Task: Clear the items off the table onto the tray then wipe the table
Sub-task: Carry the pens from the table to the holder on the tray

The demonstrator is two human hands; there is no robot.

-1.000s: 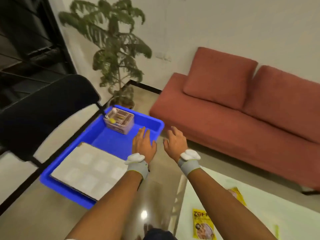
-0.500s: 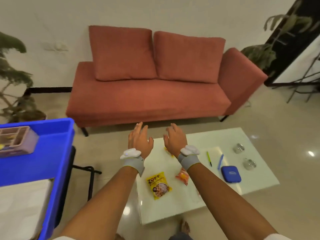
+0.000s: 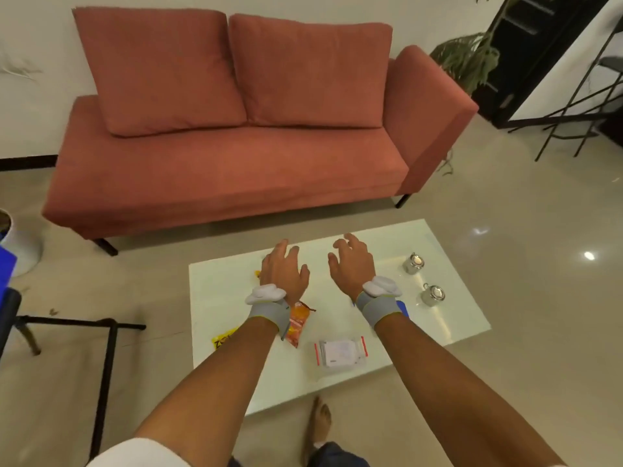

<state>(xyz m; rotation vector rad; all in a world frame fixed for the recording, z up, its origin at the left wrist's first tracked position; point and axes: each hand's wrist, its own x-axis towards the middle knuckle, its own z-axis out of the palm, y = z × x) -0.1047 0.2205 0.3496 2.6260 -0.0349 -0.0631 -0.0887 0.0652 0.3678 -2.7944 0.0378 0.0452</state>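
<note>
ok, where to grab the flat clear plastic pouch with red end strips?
Pinch a red-striped end of the clear plastic pouch, coming from above, probably with the right hand, the nearer one. It lies flat on the white table, so there is nothing to wrap round; the thin end seam likely lifts first.

yellow snack packet (image 3: 225, 339), dark letters "ZO" readable on its visible part, rest hidden

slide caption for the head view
Open left hand and right hand above white table with orange packet and metal cups
</note>
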